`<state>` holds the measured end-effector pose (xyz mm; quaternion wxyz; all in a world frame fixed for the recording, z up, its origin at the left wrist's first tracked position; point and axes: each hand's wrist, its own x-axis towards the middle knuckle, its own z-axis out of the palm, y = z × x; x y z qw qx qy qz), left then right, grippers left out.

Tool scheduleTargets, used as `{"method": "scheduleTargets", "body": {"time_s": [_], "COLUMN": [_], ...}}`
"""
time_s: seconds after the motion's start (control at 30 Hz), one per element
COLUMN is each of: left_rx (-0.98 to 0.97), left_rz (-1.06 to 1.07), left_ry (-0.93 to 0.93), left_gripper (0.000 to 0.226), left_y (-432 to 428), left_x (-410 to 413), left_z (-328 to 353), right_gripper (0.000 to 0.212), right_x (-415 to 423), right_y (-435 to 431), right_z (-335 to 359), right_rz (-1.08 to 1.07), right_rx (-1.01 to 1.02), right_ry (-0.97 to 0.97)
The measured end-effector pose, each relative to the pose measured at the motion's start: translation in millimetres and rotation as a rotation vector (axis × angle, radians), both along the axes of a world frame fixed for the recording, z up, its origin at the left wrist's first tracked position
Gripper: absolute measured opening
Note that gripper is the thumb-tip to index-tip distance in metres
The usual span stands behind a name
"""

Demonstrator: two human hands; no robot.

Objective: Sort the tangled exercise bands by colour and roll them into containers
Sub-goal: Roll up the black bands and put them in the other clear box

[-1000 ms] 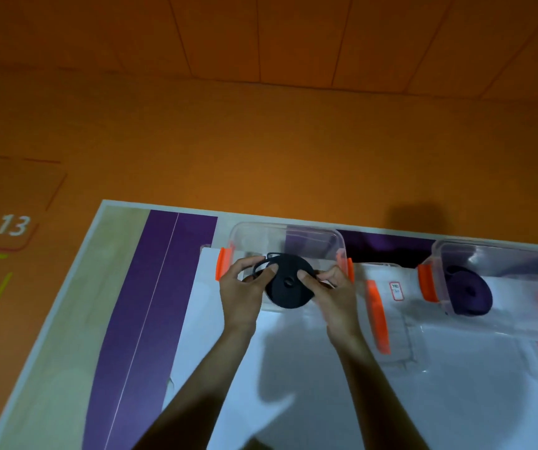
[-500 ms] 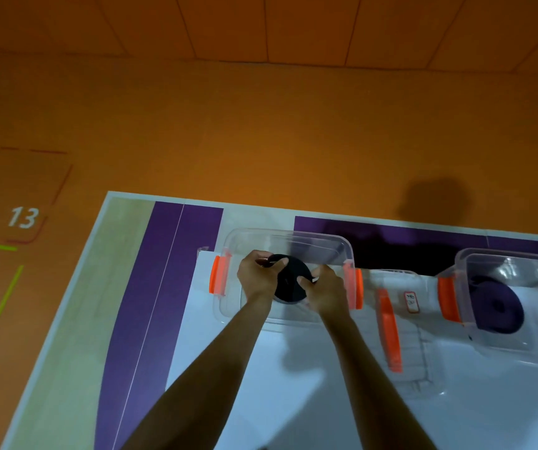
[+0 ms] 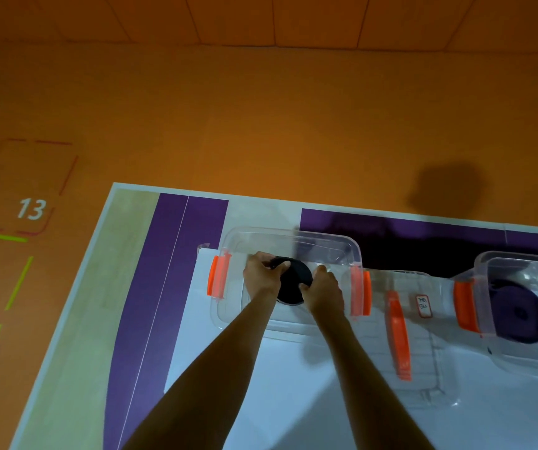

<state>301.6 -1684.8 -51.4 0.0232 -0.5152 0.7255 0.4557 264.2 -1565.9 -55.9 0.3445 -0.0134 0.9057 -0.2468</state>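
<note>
A rolled black exercise band (image 3: 293,282) sits low inside a clear plastic container (image 3: 332,241) with orange side latches. My left hand (image 3: 259,276) grips the roll's left edge, and my right hand (image 3: 324,292) grips its right edge; both reach down into the container. To the right, a second clear container (image 3: 527,267) with an orange latch holds a rolled dark purple band (image 3: 519,315).
A clear lid (image 3: 420,339) with an orange latch and a small label lies flat between the two containers. Everything rests on a white and purple mat (image 3: 170,287) on an orange floor (image 3: 261,125). Numbered floor markings show at the left.
Both hands have carried the black roll forward and down, from in front of the container into it. The view has shifted, so the containers appear lower and further right.
</note>
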Motion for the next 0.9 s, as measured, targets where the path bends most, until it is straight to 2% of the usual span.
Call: {"method": "scheduleTargets", "body": {"time_s": [0.17, 0.33, 0.47, 0.53, 0.6, 0.7, 0.77, 0.83, 0.9], "left_rx": [-0.027, -0.109, -0.333, -0.464, -0.581, -0.722, -0.799, -0.856, -0.868], "left_rz": [-0.058, -0.316, -0.613, -0.708, -0.764, -0.785, -0.772, -0.764, -0.791], "left_ry": [-0.030, -0.091, -0.107, -0.039, 0.042, 0.109, 0.129, 0.128, 0.079], "left_gripper": [0.038, 0.043, 0.030, 0.024, 0.021, 0.018, 0.020, 0.026, 0.041], "left_y": [-2, -15, -15, -9, 0, 9, 12, 13, 15], "left_x": [1, 5, 28, 48, 72, 112, 138, 160, 180], "left_z": [1, 12, 42, 60, 76, 89, 89, 82, 73], "right_gripper": [0.042, 0.050, 0.032, 0.025, 0.020, 0.018, 0.036, 0.056, 0.062], "right_x": [-1, 7, 33, 49, 60, 66, 65, 63, 60], "right_y": [-1, 7, 36, 59, 86, 130, 155, 174, 182], "right_z": [3, 44, 95, 111, 118, 89, 51, 13, -6], "right_rz": [0.045, 0.106, 0.065, -0.054, -0.157, -0.284, -0.285, -0.196, -0.181], "right_rx": [0.023, -0.044, -0.281, -0.386, -0.405, -0.307, -0.132, 0.031, 0.137], "right_ry": [0.003, 0.048, 0.286, 0.410, 0.530, 0.602, 0.522, 0.401, 0.291]}}
